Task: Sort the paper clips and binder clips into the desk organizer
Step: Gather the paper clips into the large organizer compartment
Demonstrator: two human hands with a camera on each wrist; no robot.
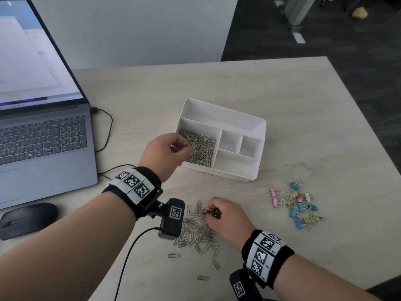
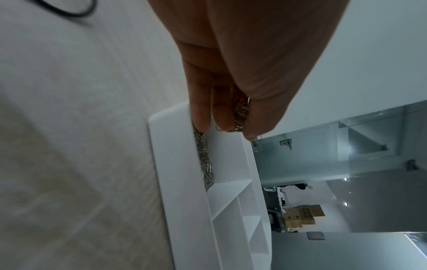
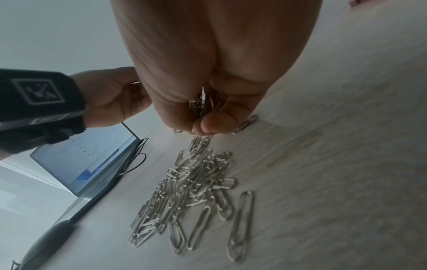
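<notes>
While your left hand [image 1: 167,149] hangs over the near-left compartment of the white desk organizer [image 1: 236,120], its fingers [image 2: 219,109] are curled round a small bunch of silver paper clips, as the left wrist view shows, right above the heap of clips in the compartment [image 1: 200,148]. Your right hand [image 1: 227,216] is down on the desk [image 1: 293,105], nearer to you than the organizer, at the far edge of the loose pile of paper clips [image 1: 195,233]; its fingertips [image 3: 215,124] are bunched tight round a cluster of clips and touch the top of that pile. A few stray clips [image 1: 202,278] lie apart on the near side of the pile. The binder clips [image 1: 300,205], in pink, yellow and blue, sit in a loose group on the desk to the right of your right hand and near the organizer's near-right corner; neither hand touches them. The organizer's other compartments, the long one along its far side and the smaller ones on its right, show only white bottoms. To the left stands an open laptop [image 1: 43,137] with its screen lit, a black cable [image 1: 107,131] looping from its right side, and a black mouse [image 1: 28,220] lies on the desk near your left forearm.
</notes>
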